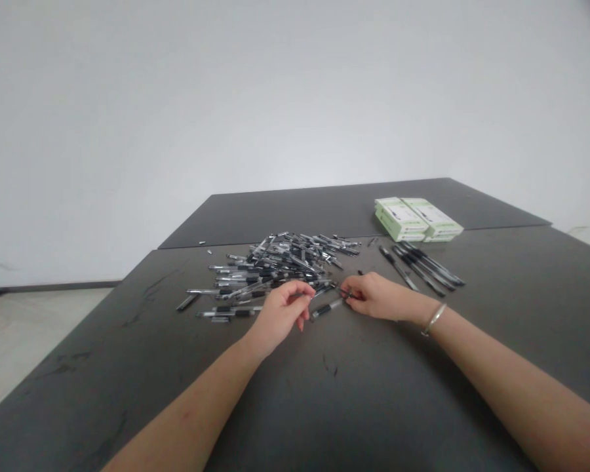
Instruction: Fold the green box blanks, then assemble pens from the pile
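The right hand [368, 295] has its thumb and fingertips pressed together on a thin dark piece [343, 290], which pokes out to the left, toward the other hand. The left hand [282, 308] has its thumb and fingers curled close, with just a little gap, but I cannot tell if its tips pinch something small. A loose pen [327, 309] lies on the tabletop [354, 393] between the two hands. It lies aslant, with one end toward the near edge and left edge, and the other by the right fingertips, so the right hand is nearer to that end. The big messy pile of pens [285, 262] sits just past the left hand, toward the far edge. Past the right hand, toward the right edge, is a slanted row of pens [425, 265], with green and white boxes [402, 219] behind it.
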`<action>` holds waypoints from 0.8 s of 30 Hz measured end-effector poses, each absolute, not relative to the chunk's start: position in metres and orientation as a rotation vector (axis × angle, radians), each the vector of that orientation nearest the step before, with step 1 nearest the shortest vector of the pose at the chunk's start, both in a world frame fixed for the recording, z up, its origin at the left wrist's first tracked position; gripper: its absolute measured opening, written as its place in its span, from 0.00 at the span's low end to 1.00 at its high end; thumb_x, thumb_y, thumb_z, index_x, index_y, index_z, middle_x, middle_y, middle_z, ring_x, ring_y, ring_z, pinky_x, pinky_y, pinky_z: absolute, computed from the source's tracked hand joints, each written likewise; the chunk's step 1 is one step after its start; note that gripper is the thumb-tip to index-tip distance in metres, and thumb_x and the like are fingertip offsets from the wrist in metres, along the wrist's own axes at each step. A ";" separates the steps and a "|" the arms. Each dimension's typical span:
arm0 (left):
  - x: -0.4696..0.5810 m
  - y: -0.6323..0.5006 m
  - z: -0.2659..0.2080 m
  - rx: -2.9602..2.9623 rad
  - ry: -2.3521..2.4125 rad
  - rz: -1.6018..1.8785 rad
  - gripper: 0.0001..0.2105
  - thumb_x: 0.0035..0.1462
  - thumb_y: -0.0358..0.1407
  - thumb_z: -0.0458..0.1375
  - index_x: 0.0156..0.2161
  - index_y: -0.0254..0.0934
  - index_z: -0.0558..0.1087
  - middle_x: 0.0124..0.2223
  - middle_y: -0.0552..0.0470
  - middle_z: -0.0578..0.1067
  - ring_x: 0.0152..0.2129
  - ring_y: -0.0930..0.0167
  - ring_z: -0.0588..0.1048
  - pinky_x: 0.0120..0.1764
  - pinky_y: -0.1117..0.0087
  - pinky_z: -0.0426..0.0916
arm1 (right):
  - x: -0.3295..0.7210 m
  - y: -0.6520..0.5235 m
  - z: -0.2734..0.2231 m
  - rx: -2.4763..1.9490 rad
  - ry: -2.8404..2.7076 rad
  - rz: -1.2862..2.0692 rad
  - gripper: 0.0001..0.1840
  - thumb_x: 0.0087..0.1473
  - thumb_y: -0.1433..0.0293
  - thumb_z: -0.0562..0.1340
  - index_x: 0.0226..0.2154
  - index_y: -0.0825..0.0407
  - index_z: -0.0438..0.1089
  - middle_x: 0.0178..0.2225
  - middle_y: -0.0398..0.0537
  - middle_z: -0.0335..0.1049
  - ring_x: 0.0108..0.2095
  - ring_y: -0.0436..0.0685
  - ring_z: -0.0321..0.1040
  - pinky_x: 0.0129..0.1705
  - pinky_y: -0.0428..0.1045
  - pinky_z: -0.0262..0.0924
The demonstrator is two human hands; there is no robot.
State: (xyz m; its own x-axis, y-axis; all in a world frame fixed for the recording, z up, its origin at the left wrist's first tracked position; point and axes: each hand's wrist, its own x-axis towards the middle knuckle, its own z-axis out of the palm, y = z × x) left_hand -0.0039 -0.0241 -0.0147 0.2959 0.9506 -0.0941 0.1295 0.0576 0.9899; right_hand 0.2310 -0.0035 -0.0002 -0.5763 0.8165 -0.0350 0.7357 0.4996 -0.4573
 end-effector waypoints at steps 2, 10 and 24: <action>-0.004 -0.024 -0.014 1.393 1.107 0.871 0.09 0.54 0.37 0.56 0.37 0.34 0.72 0.21 0.57 0.69 0.14 0.77 0.65 0.20 0.76 0.60 | 0.231 -0.005 0.002 -1.308 -2.572 0.624 0.08 0.52 0.73 0.57 0.34 0.53 0.71 0.21 0.42 0.67 0.21 0.49 0.59 0.25 0.43 0.48; -0.004 -0.027 -0.016 1.498 1.079 0.688 0.18 0.59 0.46 0.53 0.42 0.33 0.75 0.19 0.59 0.65 0.12 0.78 0.62 0.17 0.76 0.55 | 0.225 -0.014 0.012 -1.204 -2.564 0.508 0.08 0.55 0.72 0.56 0.37 0.54 0.69 0.22 0.42 0.66 0.22 0.49 0.61 0.26 0.43 0.49; -0.004 -0.028 -0.013 1.201 0.908 0.727 0.14 0.55 0.41 0.59 0.41 0.31 0.73 0.30 0.49 0.74 0.26 0.70 0.77 0.22 0.76 0.64 | 0.222 -0.018 0.019 -1.156 -1.916 0.710 0.15 0.60 0.61 0.54 0.37 0.54 0.69 0.24 0.42 0.65 0.22 0.48 0.58 0.24 0.43 0.52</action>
State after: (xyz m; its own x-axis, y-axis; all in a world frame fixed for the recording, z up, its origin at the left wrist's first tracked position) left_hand -0.0036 -0.0276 -0.0134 0.4673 0.8620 -0.1966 -0.0034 0.2241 0.9746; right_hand 0.2224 -0.0185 0.0189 -0.2889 0.8991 0.3288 0.4676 0.4322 -0.7711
